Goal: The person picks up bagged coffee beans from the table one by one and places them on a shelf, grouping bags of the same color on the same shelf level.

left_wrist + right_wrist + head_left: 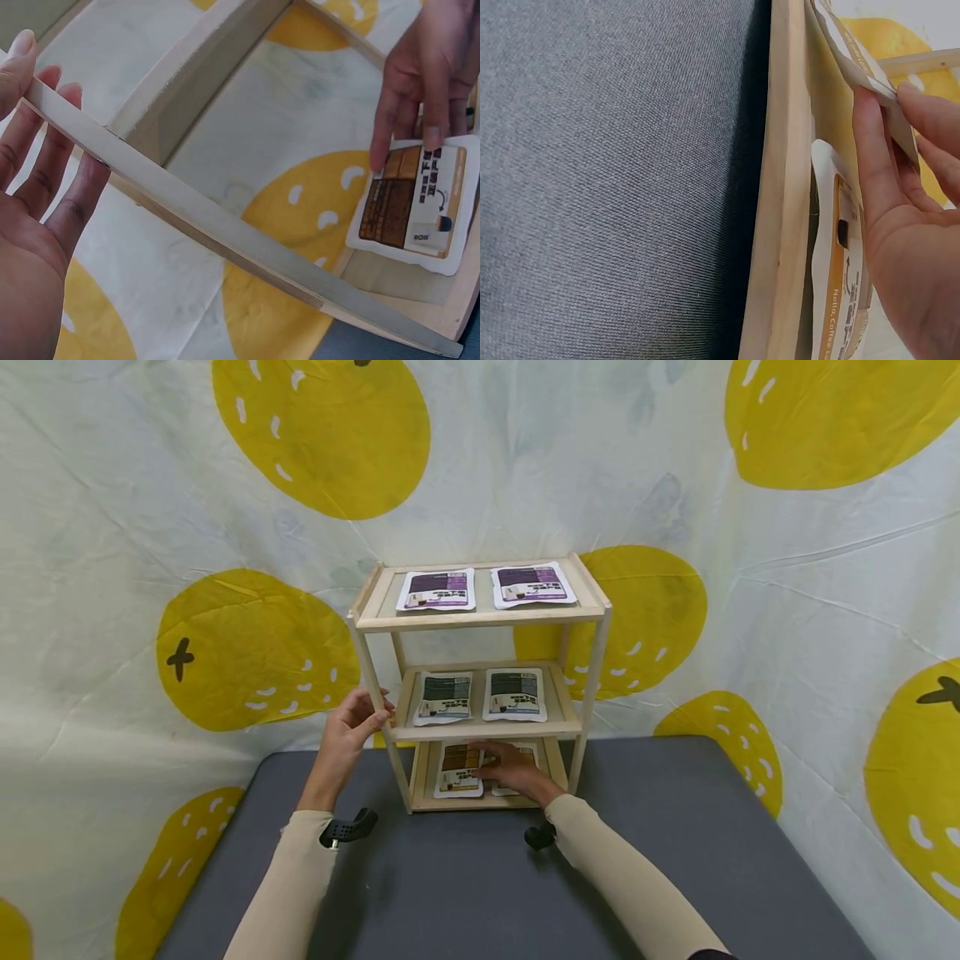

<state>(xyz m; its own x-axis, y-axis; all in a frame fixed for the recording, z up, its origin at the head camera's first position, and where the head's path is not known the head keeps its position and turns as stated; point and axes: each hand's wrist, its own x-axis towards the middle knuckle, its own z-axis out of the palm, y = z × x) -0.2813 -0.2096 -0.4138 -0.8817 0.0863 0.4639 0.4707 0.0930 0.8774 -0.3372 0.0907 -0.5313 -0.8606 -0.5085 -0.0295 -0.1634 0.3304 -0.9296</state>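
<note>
A small wooden three-tier shelf (pixel 468 732) stands before me. My left hand (pixel 347 731) holds its left front post (pixel 172 196), thumb on one side and fingers on the other. My right hand (pixel 515 770) reaches into the bottom tier and pinches a brown-and-white coffee packet (pixel 459 770) by its edge. In the right wrist view this packet (pixel 859 56) tilts between thumb and fingers. Beside it on the same tier lies a second packet (pixel 838 262) with an orange stripe, partly hidden behind the right hand in the head view.
Two green-labelled packets (pixel 514 695) lie on the middle tier, and two purple-labelled ones (pixel 533 585) on the top tier. Beneath the shelf is a dark grey padded surface (pixel 450 877). A white cloth with yellow fruit prints (pixel 480 460) hangs close behind.
</note>
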